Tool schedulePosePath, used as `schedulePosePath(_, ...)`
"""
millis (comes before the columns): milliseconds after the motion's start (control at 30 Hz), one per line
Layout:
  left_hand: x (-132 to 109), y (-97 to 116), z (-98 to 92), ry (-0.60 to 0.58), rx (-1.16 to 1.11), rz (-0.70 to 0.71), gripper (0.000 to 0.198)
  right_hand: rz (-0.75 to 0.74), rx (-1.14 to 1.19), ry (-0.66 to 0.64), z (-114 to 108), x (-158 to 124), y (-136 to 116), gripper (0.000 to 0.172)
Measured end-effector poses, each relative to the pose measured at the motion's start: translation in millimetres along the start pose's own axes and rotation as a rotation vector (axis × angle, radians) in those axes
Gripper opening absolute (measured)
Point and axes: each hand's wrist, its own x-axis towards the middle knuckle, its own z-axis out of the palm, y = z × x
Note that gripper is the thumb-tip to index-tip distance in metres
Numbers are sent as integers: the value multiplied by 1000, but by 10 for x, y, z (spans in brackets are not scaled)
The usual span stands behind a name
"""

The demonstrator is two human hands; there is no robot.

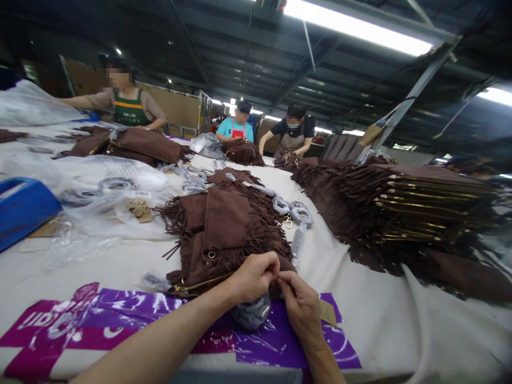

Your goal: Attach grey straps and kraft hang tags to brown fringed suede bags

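A brown fringed bag (pixel 232 218) with a brass zipper along its near edge lies in front of me. Over that edge my left hand (pixel 256 277) is closed, its fingers pinched together. Against its fingertips my right hand (pixel 300 298) pinches too, thumb and forefinger meeting. Whatever they grip is too small to make out. Just below my hands sits a dark bundle in clear plastic (pixel 253 312). A tan card tag (pixel 328 312) shows beside my right hand.
A tall stack of brown fringed bags (pixel 432 202) stands at the right. Wrapped straps (pixel 300 213), plastic bags (pixel 116 213) and a blue holder (pixel 24 208) lie around. Purple tape (pixel 276 341) covers the near table edge. Several co-workers (pixel 294 133) stand across the table.
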Motion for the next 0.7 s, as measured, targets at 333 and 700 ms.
schedulePosePath(333,-101,355,-390,-74,417,128,31,-436,-397,-27,-27,-337,-334,28)
schedulePosePath(700,-788,114,-877,-78,1216,69,29,-616,-652,-279,300,-432,-376,50)
